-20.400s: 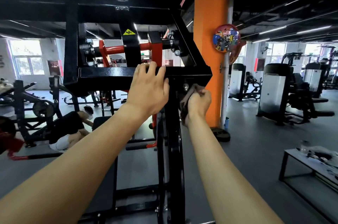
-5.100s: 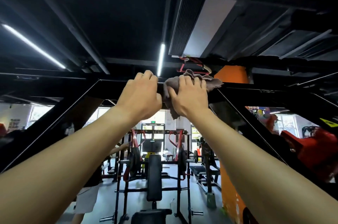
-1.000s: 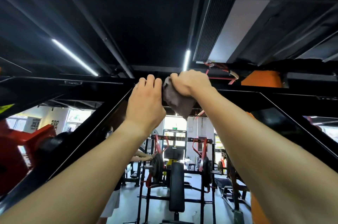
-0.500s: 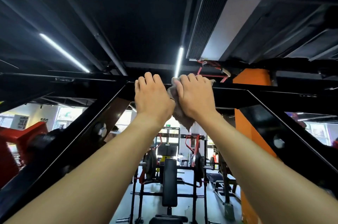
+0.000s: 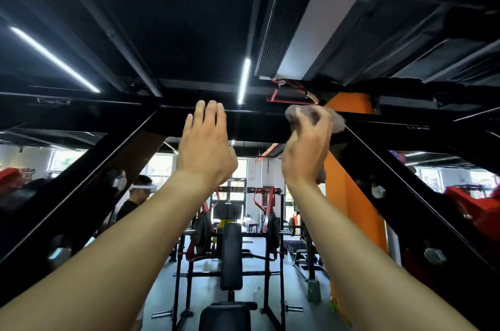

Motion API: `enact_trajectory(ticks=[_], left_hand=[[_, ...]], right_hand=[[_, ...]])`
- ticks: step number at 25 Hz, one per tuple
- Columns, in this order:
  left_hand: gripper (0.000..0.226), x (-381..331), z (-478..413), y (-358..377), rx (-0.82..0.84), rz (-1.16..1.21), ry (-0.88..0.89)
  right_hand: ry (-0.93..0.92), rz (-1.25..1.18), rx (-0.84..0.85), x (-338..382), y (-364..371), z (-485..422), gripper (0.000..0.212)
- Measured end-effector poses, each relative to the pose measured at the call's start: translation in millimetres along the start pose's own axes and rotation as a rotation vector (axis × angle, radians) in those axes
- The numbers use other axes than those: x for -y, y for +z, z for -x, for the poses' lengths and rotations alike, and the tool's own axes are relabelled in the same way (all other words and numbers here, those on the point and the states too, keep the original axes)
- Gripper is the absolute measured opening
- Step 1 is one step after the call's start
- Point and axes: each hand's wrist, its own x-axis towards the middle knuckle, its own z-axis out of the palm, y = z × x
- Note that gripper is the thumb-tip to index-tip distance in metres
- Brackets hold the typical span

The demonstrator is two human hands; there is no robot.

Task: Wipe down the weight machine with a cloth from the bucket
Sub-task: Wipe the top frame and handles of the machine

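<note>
While the right hand (image 5: 305,149) clutches the cloth (image 5: 336,122) at the sideways-running crossbar (image 5: 257,125), the left hand (image 5: 205,149) is straight-fingered.

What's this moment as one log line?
left hand: open, raised at black metal top beam | right hand: holds crumpled grey-brown cloth at beam's right end

Left hand (image 5: 207,146) aloft, fingers (image 5: 210,117) straight; right hand (image 5: 305,152) around cloth (image 5: 336,122)

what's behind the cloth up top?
The cloth, gripped by the right hand, sits in front of the black crossbar where the right diagonal strut joins. That joint is covered; an orange pillar shows beyond.
</note>
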Motion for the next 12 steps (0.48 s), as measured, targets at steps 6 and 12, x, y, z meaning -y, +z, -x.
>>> enact_trajectory(ticks=[6, 12], left_hand=[[0.083, 8, 6, 6, -0.031, 0.009, 0.017], [0.081, 10, 9, 5, -0.030, 0.004, 0.023]], right_hand=[[0.069, 0.048, 0.061, -10, -23, 2, 0.011], [0.065, 0.094, 0.377, 14, -18, -4, 0.019]])
